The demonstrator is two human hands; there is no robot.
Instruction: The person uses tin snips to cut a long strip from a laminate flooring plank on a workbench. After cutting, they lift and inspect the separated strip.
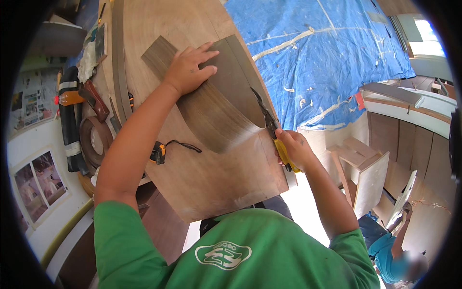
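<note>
My left hand (193,67) rests with its fingers spread on a grey-brown veneer strip (211,120), which curls back under itself on a plywood board (245,168). Its darker flat part (231,62) lies toward the board's right edge. My right hand (291,147) is wrapped round the yellow handles of long shears (284,153), whose dark blades point up along the right side of the strip, beside its curl. Whether the blades touch the veneer I cannot tell. A tape measure (158,154) with a black strap lies left of the strip.
Long strips (118,58), coiled banding (90,137) and tools crowd the left side. A blue tarp (313,67) covers the back right. Wooden panels and a small open box (368,178) stand at the right. A co-worker in a teal shirt (385,250) works at the lower right.
</note>
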